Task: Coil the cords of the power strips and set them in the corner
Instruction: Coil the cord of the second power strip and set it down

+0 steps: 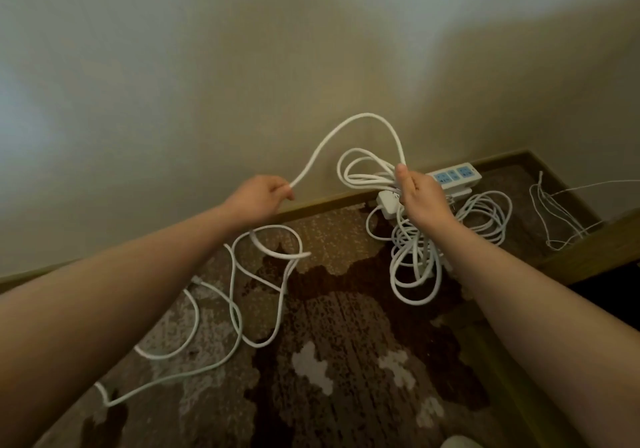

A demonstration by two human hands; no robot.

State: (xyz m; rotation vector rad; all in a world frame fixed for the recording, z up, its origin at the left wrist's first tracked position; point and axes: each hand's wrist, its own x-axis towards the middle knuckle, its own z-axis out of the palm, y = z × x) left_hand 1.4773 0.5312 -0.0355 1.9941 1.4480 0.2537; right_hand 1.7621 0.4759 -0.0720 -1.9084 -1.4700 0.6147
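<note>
My right hand (420, 198) grips a bundle of white cord loops (363, 174); more loops hang below it toward the carpet. From that bundle the white cord (346, 125) arches up and left to my left hand (258, 198), which pinches it. The rest of this cord (242, 292) trails in loose curves over the carpet at the lower left. A white power strip (389, 205) hangs just behind my right hand. Another power strip with blue sockets (453, 176) lies by the baseboard near the corner, its coiled cord (485, 219) beside it.
A beige wall (242, 67) fills the upper view, with a brown baseboard (329, 202) along it. The carpet (346, 343) is patterned brown. Thin white wires (550, 212) lie at the right by a wooden edge (588, 253).
</note>
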